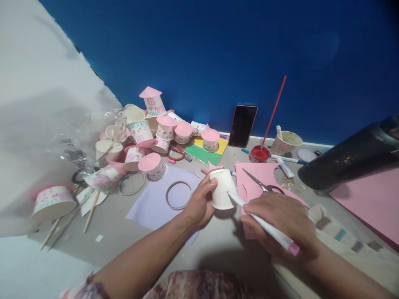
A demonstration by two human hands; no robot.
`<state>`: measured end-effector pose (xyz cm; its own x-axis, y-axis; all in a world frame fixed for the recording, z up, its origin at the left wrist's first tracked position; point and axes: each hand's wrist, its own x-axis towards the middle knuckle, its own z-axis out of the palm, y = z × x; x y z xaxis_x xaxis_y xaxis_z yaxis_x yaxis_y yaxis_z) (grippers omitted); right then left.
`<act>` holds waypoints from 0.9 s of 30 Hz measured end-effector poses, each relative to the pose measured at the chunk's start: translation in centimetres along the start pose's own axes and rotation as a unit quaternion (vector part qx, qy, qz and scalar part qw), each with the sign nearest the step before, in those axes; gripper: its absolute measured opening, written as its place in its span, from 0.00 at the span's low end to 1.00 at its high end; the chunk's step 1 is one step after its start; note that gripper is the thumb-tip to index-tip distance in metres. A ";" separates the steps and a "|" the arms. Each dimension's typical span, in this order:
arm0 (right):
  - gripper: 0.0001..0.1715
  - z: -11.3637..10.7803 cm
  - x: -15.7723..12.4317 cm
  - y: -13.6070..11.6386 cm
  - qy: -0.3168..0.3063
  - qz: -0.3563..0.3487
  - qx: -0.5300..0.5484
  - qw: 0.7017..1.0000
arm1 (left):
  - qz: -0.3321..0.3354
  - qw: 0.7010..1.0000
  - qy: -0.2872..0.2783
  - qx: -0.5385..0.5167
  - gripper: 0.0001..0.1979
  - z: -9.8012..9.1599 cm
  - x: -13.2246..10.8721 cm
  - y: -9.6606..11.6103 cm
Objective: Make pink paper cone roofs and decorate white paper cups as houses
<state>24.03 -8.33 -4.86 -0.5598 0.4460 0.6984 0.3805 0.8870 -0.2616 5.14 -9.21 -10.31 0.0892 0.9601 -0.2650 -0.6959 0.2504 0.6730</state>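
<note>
My left hand (199,203) is closed round a plain white paper cup (222,189), held upside down above the grey table (131,232). My right hand (280,224) grips a white marker with a pink end cap (264,224); its tip touches the cup's side. Under my right hand lies a pink paper sheet (249,174) with scissors (263,185) on it. A lilac paper sheet (152,203) with a ring-shaped tape roll (178,195) lies left of my left hand.
Several decorated cups with pink paper roofs (152,137) are piled at the back left. A black phone (242,125) leans on the blue wall. A red paint pot (259,153) with a red stick, a cup (285,143), markers and a dark cylinder (349,158) stand right.
</note>
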 end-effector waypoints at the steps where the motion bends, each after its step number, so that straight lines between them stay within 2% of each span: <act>1: 0.16 0.0 0.0 0.0 -0.002 0.003 -0.003 1.000 | -0.002 1.000 0.000 -0.001 0.31 0.0 0.0 0.0; 11: 0.23 -0.3 0.3 -0.6 -0.055 0.000 0.001 0.999 | 0.007 1.000 0.000 -0.001 0.33 0.4 -0.1 -0.1; 20: 0.28 -0.2 0.4 -0.6 -0.021 0.008 -0.027 0.999 | 0.008 1.000 -0.002 -0.004 0.32 0.3 -0.1 0.0; 23: 0.27 -0.2 0.4 -0.7 -0.031 0.009 -0.006 0.999 | 0.010 1.000 -0.008 0.001 0.29 0.2 -0.2 -0.1; 27: 0.24 -0.3 0.4 -0.7 -0.046 0.004 0.001 0.999 | 0.010 1.000 -0.012 0.000 0.30 0.3 -0.2 -0.2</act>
<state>23.73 -8.81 -4.18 -0.6221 0.4626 0.6317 0.3836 0.8834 -0.2692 5.44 -9.39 -10.18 0.0929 0.9677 -0.2343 -0.6981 0.2311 0.6777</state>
